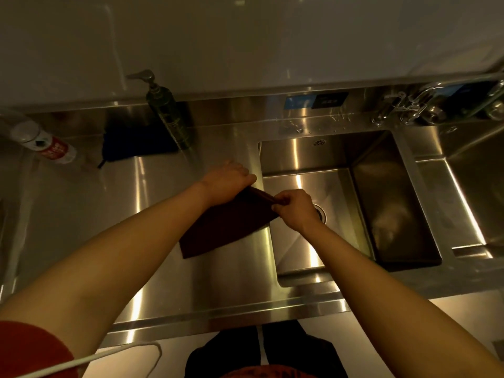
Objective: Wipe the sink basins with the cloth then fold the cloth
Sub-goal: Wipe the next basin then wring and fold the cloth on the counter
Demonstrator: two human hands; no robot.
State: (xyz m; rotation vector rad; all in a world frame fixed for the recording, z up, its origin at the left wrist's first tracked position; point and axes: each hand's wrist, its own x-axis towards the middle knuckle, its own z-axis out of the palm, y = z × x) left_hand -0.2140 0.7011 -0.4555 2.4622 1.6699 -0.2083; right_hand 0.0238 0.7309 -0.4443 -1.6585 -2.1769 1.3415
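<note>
I have the cloth lying on the steel counter just left of the near basin, its right edge hanging a little over the basin's rim. It is a dark, thin rag, and I judge it light and limp, so it will sag wherever nothing supports it and hold no crease unless pressed flat. My left hand sits at the far left corner with its fingers curled down on the fabric, and my right hand pinches the far right corner, so the far edge runs taut between them. That edge looks doubled, which tells me the folding is under way and the wiping likely done, though I cannot confirm the basins are clean. If the rag is damp it will cling to the steel and drag rather than slide. The corners are the right places to hold; gripping mid-edge would let the ends droop. A second basin lies to the right, and a pump bottle stands well behind the cloth.
</note>
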